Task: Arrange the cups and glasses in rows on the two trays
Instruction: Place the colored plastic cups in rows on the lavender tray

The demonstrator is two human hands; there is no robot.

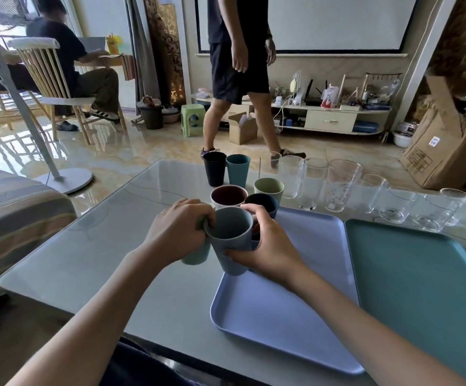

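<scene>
right hand (265, 246) wraps the grey-blue cup (230, 235), upright, held at the near-left corner of the lavender tray (310, 296), which lies right of and below the grip. left hand (179, 232) curls round a pale green cup (197, 253) over the glass table (101, 260). teal tray (421, 288) bare.

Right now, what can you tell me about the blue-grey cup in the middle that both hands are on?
The blue-grey cup is a plain, matte tumbler, plastic by the look of it, wider at its open round rim and narrower below. It stands roughly upright and looks empty. The right hand wraps its side and base; the left hand touches its rim, with a pale green cup in its grip. It sits over the far left corner of the lavender tray.
</scene>
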